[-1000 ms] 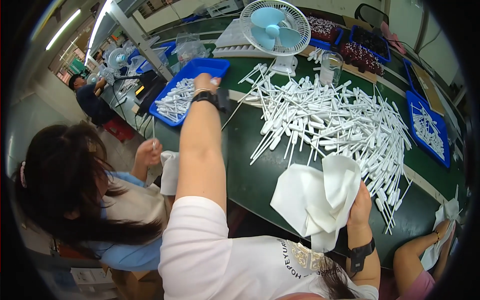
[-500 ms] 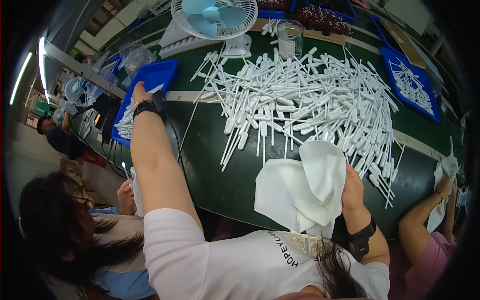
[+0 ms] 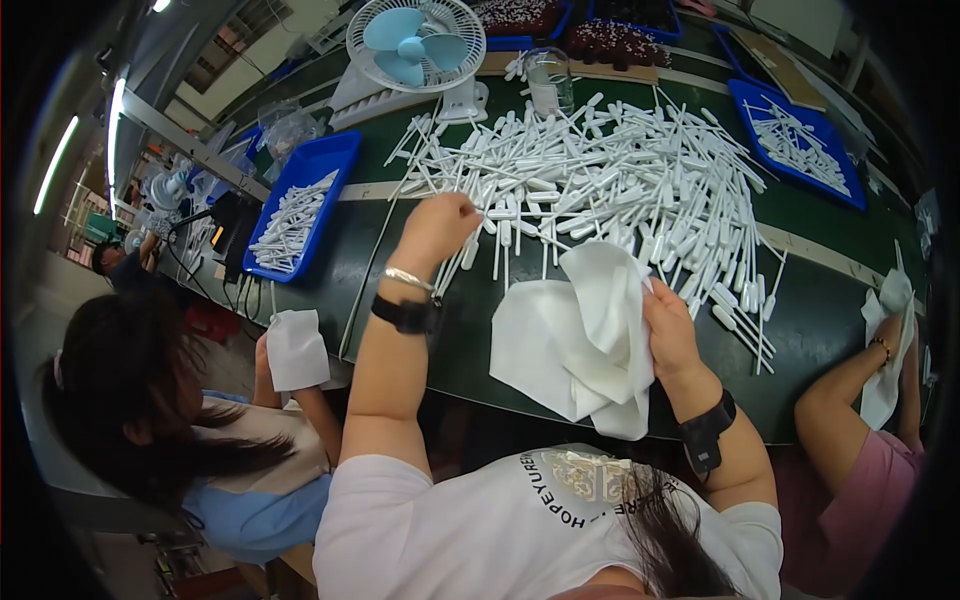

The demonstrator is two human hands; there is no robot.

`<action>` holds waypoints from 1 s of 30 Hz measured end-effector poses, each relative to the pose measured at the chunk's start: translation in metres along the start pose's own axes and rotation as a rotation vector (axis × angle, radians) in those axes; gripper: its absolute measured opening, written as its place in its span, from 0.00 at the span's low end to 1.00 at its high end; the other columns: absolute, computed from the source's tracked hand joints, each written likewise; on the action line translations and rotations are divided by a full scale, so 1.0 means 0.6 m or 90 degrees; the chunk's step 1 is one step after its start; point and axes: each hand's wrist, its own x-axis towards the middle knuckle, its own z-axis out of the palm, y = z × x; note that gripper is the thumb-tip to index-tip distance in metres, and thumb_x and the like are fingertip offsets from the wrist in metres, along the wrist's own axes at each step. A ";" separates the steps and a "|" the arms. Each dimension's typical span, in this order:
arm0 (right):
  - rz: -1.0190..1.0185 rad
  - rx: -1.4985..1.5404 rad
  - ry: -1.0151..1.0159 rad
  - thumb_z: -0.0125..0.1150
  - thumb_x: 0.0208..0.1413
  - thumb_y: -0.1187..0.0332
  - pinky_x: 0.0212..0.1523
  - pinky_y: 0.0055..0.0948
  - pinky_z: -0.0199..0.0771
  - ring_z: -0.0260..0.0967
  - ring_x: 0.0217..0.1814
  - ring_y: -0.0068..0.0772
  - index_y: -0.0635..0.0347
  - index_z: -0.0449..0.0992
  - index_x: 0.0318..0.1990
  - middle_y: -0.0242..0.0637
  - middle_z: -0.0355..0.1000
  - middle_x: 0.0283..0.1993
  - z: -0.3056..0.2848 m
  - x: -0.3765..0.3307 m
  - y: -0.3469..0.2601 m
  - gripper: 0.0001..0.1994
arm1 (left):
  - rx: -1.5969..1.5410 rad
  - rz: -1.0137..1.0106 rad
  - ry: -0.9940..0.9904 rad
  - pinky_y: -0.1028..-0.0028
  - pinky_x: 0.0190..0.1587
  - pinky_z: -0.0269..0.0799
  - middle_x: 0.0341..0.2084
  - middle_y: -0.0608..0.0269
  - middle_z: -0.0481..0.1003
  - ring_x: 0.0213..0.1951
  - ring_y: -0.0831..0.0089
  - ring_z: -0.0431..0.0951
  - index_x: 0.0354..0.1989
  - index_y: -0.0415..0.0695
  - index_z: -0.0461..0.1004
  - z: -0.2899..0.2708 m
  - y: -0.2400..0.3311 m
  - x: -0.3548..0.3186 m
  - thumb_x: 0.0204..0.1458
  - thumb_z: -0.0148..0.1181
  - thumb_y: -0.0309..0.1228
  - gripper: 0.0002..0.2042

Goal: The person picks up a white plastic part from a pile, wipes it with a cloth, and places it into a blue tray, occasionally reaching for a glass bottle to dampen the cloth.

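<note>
A wide pile of white plastic droppers (image 3: pixel 600 190), with bulb ends and thin stems, covers the middle of the dark green table. My left hand (image 3: pixel 438 232) is at the pile's left edge, fingers curled together; what they hold, if anything, is hidden. In my right hand (image 3: pixel 670 335) is a bunched white cloth (image 3: pixel 560 335), gripped at its right side and hanging in front of the pile. Some of its folds stand up and hide the droppers behind.
A blue tray (image 3: pixel 340 165) of droppers stands at left, another blue tray (image 3: pixel 745 95) at far right. Behind the pile are a small fan (image 3: pixel 412 48) and a clear jar (image 3: pixel 548 80). Co-workers sit on both sides, each with a white cloth (image 3: pixel 297 350) in hand.
My left hand has left the blue tray at left and moved right to the pile's left edge. My right hand still grips the cloth. The left co-worker's cloth has come into fuller view.
</note>
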 end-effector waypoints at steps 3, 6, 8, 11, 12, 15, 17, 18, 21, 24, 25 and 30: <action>-0.011 0.002 -0.023 0.39 0.56 0.69 0.39 0.20 0.67 0.68 0.37 0.22 0.65 0.65 0.44 0.34 0.69 0.38 0.002 -0.003 -0.001 0.12 | 0.131 -0.103 0.016 0.63 0.31 0.68 0.25 0.53 0.73 0.29 0.55 0.73 0.26 0.42 0.73 0.029 0.012 -0.040 0.41 0.55 0.38 0.12; -0.020 -0.010 -0.027 0.40 0.56 0.69 0.38 0.18 0.66 0.67 0.36 0.20 0.65 0.66 0.42 0.33 0.69 0.37 0.004 -0.006 -0.002 0.12 | 0.170 -0.119 0.031 0.63 0.32 0.68 0.25 0.53 0.73 0.29 0.55 0.72 0.24 0.42 0.73 0.058 0.010 -0.061 0.41 0.55 0.38 0.11; -0.024 -0.004 -0.028 0.41 0.56 0.69 0.38 0.18 0.66 0.67 0.35 0.20 0.65 0.67 0.42 0.33 0.70 0.36 0.005 -0.009 -0.005 0.12 | 0.191 -0.127 0.040 0.63 0.32 0.68 0.24 0.53 0.73 0.29 0.55 0.72 0.24 0.42 0.73 0.062 0.008 -0.068 0.40 0.55 0.38 0.11; -0.029 0.002 -0.028 0.41 0.56 0.68 0.37 0.18 0.66 0.67 0.34 0.20 0.64 0.67 0.42 0.33 0.70 0.36 0.004 -0.011 -0.008 0.11 | 0.175 -0.125 0.056 0.68 0.26 0.69 0.23 0.54 0.74 0.25 0.61 0.74 0.22 0.40 0.71 0.057 0.010 -0.077 0.40 0.57 0.38 0.12; -0.033 0.002 -0.026 0.41 0.56 0.68 0.37 0.18 0.66 0.67 0.34 0.20 0.64 0.67 0.41 0.33 0.70 0.35 0.003 -0.010 -0.009 0.11 | 0.176 -0.125 0.058 0.68 0.26 0.69 0.23 0.54 0.74 0.25 0.61 0.74 0.22 0.40 0.71 0.053 0.006 -0.083 0.40 0.57 0.38 0.12; -0.040 0.003 -0.016 0.41 0.56 0.68 0.37 0.18 0.66 0.67 0.34 0.19 0.64 0.67 0.41 0.33 0.70 0.35 -0.001 -0.007 -0.005 0.11 | -0.413 -0.208 -0.105 0.76 0.20 0.67 0.22 0.58 0.74 0.19 0.72 0.72 0.25 0.40 0.70 0.047 -0.007 -0.114 0.44 0.55 0.34 0.09; -0.036 -0.003 -0.012 0.41 0.56 0.68 0.37 0.18 0.66 0.67 0.34 0.20 0.64 0.67 0.41 0.33 0.70 0.35 -0.003 -0.005 -0.002 0.11 | -0.665 -0.172 -0.145 0.80 0.18 0.65 0.22 0.59 0.73 0.17 0.76 0.71 0.27 0.40 0.70 0.064 0.011 -0.148 0.47 0.52 0.33 0.08; -0.032 -0.009 -0.010 0.41 0.56 0.68 0.37 0.18 0.66 0.67 0.34 0.20 0.64 0.67 0.41 0.33 0.70 0.35 -0.006 -0.005 -0.001 0.11 | -0.919 -0.131 -0.179 0.83 0.17 0.63 0.22 0.60 0.73 0.16 0.80 0.69 0.29 0.41 0.69 0.073 0.027 -0.166 0.49 0.50 0.31 0.07; -0.030 0.045 0.011 0.42 0.56 0.68 0.37 0.19 0.67 0.68 0.34 0.21 0.64 0.67 0.41 0.33 0.70 0.35 -0.006 -0.002 0.001 0.11 | -1.029 -0.113 -0.226 0.82 0.18 0.64 0.23 0.58 0.72 0.16 0.78 0.69 0.33 0.39 0.67 0.094 0.073 -0.196 0.51 0.47 0.29 0.07; -0.036 0.052 0.039 0.42 0.56 0.67 0.36 0.19 0.67 0.68 0.33 0.22 0.64 0.67 0.41 0.34 0.70 0.36 -0.012 0.012 0.018 0.11 | -1.099 -0.095 -0.249 0.82 0.18 0.64 0.23 0.57 0.72 0.16 0.77 0.69 0.35 0.39 0.66 0.105 0.102 -0.210 0.52 0.46 0.29 0.07; -0.035 0.037 0.044 0.43 0.56 0.66 0.36 0.20 0.68 0.68 0.34 0.23 0.63 0.67 0.41 0.35 0.70 0.36 -0.015 0.014 0.024 0.11 | -1.111 -0.094 -0.234 0.82 0.18 0.64 0.23 0.57 0.72 0.16 0.77 0.70 0.34 0.40 0.67 0.106 0.109 -0.212 0.52 0.47 0.29 0.07; 0.036 0.058 -0.038 0.43 0.56 0.64 0.37 0.21 0.69 0.68 0.34 0.23 0.63 0.66 0.41 0.35 0.70 0.35 -0.005 0.010 0.029 0.12 | -1.088 -0.123 -0.205 0.81 0.18 0.65 0.23 0.55 0.72 0.16 0.76 0.70 0.33 0.40 0.66 0.110 0.124 -0.218 0.52 0.45 0.28 0.06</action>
